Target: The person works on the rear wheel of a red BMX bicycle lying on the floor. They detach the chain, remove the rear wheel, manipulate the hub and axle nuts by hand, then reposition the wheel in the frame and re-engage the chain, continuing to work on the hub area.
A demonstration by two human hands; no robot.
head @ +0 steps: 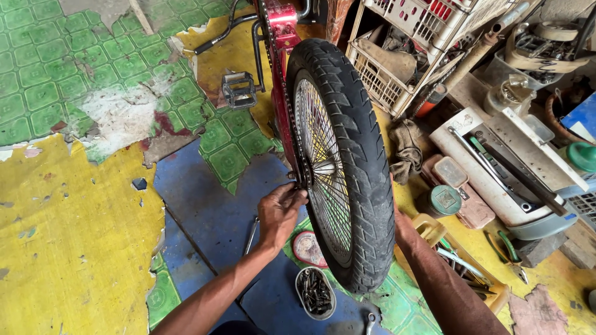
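on the floor, just below your left hand, a small oval tin is sitting full of dark bolts and screws, with a round red lid lying flat just above it, partly behind the tyre. your left hand is reaching up to the hub of the rear wheel; its fingers are curling nearly closed and pinching at the chain by the axle, though you cannot tell exactly what small part they are gripping. the wheel is standing upright between your arms, held in the red bicycle frame. your right hand is passing behind the tyre, so only the forearm is showing and you cannot tell how its fingers are set. to the right, a yellow tray is holding hand tools, a white tray is carrying long wrenches, and white crates are stacked with clutter.
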